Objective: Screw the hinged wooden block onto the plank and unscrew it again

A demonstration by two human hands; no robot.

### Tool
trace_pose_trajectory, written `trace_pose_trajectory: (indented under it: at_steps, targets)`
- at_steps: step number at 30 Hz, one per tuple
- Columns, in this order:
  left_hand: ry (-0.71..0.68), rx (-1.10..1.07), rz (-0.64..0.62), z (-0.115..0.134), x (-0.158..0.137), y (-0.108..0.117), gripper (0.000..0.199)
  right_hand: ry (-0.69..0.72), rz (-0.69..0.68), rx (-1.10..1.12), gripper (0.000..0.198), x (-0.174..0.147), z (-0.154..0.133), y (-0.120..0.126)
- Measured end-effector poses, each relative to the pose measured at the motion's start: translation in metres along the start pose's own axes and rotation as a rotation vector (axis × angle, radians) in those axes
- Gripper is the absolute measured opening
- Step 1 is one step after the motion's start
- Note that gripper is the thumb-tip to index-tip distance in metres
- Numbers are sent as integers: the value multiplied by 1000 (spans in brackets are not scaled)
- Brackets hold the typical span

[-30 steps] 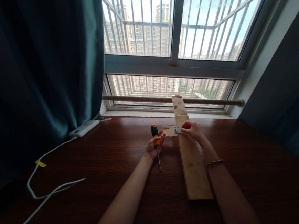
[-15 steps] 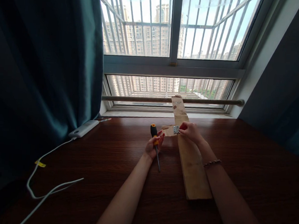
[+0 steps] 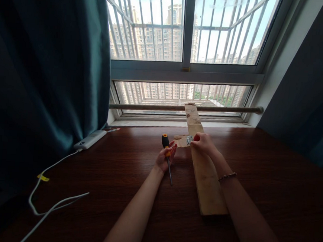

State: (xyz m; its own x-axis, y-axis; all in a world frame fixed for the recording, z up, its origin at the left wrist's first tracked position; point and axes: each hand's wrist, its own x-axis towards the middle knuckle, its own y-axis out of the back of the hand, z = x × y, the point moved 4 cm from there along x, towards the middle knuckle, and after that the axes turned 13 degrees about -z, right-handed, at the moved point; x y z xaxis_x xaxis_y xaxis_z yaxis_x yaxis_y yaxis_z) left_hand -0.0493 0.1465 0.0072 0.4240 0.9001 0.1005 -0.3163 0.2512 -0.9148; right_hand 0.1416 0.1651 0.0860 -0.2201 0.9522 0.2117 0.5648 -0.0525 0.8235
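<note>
Table (image 3: 111,184) is spreading dark and glossy across the lower view as I'm watching from afar. Curtain (image 3: 52,52) is hanging at left. Window (image 3: 151,70) is lighting everything from the far side, a rail (image 3: 145,107) crossing its lower pane. Board (image 3: 208,184) is running away from the wearer, right of centre; its far end is overlapping the rail in view, and I'm not managing to tell whether they're touching. Cable (image 3: 63,159) is looping over the left side, plugging into a white box (image 3: 90,139) beside the curtain.

Hands are working near each other but apart. Left hand (image 3: 164,160) is closing round the screwdriver (image 3: 165,140), whose handle is pointing away and whose tip is pointing back toward the wearer. Right hand (image 3: 204,142) is reaching over the board, its fingertips pinching the hinge's right edge.

Block (image 3: 180,142) is lying crosswise at the board's left edge. Hinge (image 3: 189,139), smallest, is sitting where block and board are meeting; screws, if any, I'm not making out.

I'm judging the step in hand to be placing the hinge over that seam. Next move, I'm reckoning, is calling for a steady right pinch and for turning the screwdriver's tip round.
</note>
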Motion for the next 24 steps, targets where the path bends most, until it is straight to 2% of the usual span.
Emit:
trace_pose_trajectory:
  at_steps: [2,5,7,12,24]
  targets:
    - [2,1,-3,0,0,0,44,68,6,40,34,0,3,-1]
    - [-1,4,-12,0,1,2,44,221,46,31,80,-1,5,-5]
    - [-3,5,-18,0,1,3,44,247,29,-27,94,0,5,-12]
    - [-3,13,-33,0,1,2,44,157,-18,-142,94,1,6,-22]
    - [-23,27,-49,0,3,6,46,149,-18,-194,89,0,2,-22]
